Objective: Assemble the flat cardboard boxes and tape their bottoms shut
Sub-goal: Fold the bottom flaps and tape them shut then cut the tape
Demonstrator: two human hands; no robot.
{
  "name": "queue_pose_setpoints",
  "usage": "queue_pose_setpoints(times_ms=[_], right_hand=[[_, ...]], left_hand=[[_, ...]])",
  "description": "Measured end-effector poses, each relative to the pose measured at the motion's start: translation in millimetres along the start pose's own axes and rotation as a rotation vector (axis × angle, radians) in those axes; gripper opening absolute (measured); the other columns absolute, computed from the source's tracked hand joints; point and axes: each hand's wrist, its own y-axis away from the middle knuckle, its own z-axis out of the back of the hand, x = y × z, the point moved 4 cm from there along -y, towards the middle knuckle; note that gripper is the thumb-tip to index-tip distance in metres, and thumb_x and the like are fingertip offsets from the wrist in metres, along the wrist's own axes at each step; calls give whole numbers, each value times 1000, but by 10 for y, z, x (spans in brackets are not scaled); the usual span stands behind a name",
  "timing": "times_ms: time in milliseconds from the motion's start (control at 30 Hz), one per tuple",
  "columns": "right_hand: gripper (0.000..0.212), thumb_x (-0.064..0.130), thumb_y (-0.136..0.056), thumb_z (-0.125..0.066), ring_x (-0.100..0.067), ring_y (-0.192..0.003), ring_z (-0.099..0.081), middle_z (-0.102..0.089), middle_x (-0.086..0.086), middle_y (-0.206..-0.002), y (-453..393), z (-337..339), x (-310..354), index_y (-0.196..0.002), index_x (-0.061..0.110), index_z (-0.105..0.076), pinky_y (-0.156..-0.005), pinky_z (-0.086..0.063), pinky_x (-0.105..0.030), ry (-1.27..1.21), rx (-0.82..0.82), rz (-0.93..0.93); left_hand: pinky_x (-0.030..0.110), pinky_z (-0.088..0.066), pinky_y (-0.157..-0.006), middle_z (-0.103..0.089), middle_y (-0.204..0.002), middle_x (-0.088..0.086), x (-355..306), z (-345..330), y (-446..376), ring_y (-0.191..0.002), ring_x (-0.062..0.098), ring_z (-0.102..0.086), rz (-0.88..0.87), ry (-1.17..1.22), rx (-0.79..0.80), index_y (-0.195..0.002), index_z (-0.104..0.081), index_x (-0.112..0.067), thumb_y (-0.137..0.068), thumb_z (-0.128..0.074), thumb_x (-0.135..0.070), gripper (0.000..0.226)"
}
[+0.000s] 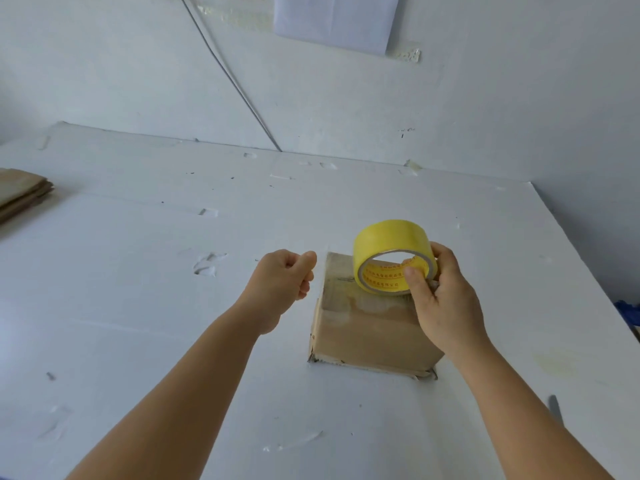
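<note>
A white table (138,306), its surface scuffed and dotted with torn tape scraps, stands against a pale wall (485,98). A sheet of paper (336,19) is fixed to the wall, and a thin cable (228,74) runs down it to the table's back edge. Something blue (628,311) shows at the right edge.

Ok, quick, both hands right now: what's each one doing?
Left hand: fingers curled, holding nothing visible, beside the cardboard box.
Right hand: grips the yellow tape roll over the box.
</note>
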Motion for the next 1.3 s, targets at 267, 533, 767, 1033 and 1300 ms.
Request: queue_pose_setpoints(times_ms=[267, 533, 767, 1033, 1300], right_hand=[[35, 30, -95, -49, -10, -75, -49, -53, 10, -112, -39, 25, 33, -128, 21, -46, -61, -33, -25, -27, -97, 29], [47, 49, -83, -45, -5, -73, -57, -54, 15, -110, -60, 27, 12, -127, 32, -48, -61, -34, -7, -80, -98, 40], [53, 64, -78, -35, 13, -73, -54, -53, 18, -108, -13, -10, 1, -123, 37, -45, -57, -32, -3, -77, -122, 30], [46, 57, -82, -39, 7, -71, -53, -53, 17, -110, -34, -8, -9, -123, 36, -45, -59, -33, -12, -75, -124, 9], [53, 64, -78, -37, 3, -70, -54, -53, 18, -110, 43, 26, -35, -122, 36, -44, -58, -35, -17, -117, -110, -24]], left_hand=[[26, -46, -65, -53, -66, 1, 137, 68, -87, -60, 12, -49, 28, 23, 26, -71, -53, -8, -95, -53, -25, 30], [27, -46, -64, -53, -65, 1, 330, -41, -163, -59, 13, -48, 94, 45, 72, -68, -52, -7, -95, -54, -28, 34], [25, -45, -59, -51, -62, 3, 517, -230, -141, -52, 13, -44, 166, -3, 125, -69, -49, -7, -93, -51, -42, 43], [9, -29, -102, -39, -142, -16, 277, -254, 233, -131, -2, -36, -243, -66, 78, -144, -34, -22, -93, -36, -47, 57], [-2, -23, -97, -29, -132, -30, 134, -394, 279, -128, -3, -33, -283, -446, 338, -141, -22, -23, -81, -56, -56, 77]])
